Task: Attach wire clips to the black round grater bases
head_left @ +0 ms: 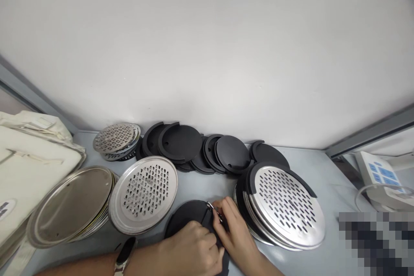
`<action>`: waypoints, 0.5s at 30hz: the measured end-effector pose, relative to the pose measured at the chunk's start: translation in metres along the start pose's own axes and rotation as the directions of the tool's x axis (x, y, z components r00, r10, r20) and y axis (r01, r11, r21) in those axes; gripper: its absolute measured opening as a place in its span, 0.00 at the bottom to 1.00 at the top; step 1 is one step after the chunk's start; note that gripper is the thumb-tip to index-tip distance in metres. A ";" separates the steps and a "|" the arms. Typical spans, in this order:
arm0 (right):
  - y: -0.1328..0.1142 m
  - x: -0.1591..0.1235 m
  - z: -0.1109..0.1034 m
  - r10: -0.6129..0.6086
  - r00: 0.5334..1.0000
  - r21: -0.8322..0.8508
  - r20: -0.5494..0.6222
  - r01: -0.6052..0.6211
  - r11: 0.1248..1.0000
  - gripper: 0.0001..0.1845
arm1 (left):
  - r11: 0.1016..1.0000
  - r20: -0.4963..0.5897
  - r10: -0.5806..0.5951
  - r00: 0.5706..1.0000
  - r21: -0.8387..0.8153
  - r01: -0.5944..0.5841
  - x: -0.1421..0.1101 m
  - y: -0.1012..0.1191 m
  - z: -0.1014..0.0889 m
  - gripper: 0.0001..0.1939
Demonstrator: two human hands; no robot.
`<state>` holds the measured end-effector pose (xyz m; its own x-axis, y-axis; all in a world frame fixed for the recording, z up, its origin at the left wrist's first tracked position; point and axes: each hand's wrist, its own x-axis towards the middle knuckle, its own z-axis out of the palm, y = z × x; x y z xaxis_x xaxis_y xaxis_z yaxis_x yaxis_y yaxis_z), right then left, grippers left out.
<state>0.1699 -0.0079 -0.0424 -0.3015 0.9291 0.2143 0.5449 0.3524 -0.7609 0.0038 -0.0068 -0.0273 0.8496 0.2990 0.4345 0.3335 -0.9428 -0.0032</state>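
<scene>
My left hand (pixel 190 248) rests with curled fingers on a black round disc (pixel 186 220) lying at the near edge of the grey table (pixel 323 177). My right hand (pixel 234 228) is closed in a pinch at the disc's right rim, holding a small shiny metal piece (pixel 211 207) that I cannot name. A dark wristband (pixel 125 252) sits on my left wrist. Right of my hands leans a pile of perforated steel discs in black rims (pixel 286 205).
Another perforated steel disc (pixel 144 194) lies left of my hands, beside a stack of plain steel plates (pixel 73 207). Black discs (pixel 194 146) and more perforated discs (pixel 116 138) line the white wall. A cream bag (pixel 29 159) is far left; a device (pixel 381 177) far right.
</scene>
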 end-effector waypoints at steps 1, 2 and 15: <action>0.000 0.000 0.000 0.000 1.000 0.001 -0.001 0.000 1.000 0.09 | 1.000 -0.002 0.000 1.000 0.002 0.000 0.000 0.000 0.000 0.11; 0.000 0.000 0.000 0.001 1.000 0.001 0.001 -0.001 1.000 0.08 | 1.000 0.002 0.007 1.000 0.005 -0.007 0.000 0.000 0.000 0.12; -0.001 0.000 -0.002 -0.011 1.000 0.043 -0.003 0.011 0.999 0.09 | 0.995 0.047 -0.035 0.998 -0.095 0.039 0.003 0.000 -0.005 0.12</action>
<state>0.1707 -0.0077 -0.0406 -0.3055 0.9253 0.2246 0.5077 0.3578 -0.7837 0.0050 -0.0069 -0.0218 0.8556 0.3384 0.3918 0.3264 -0.9400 0.0991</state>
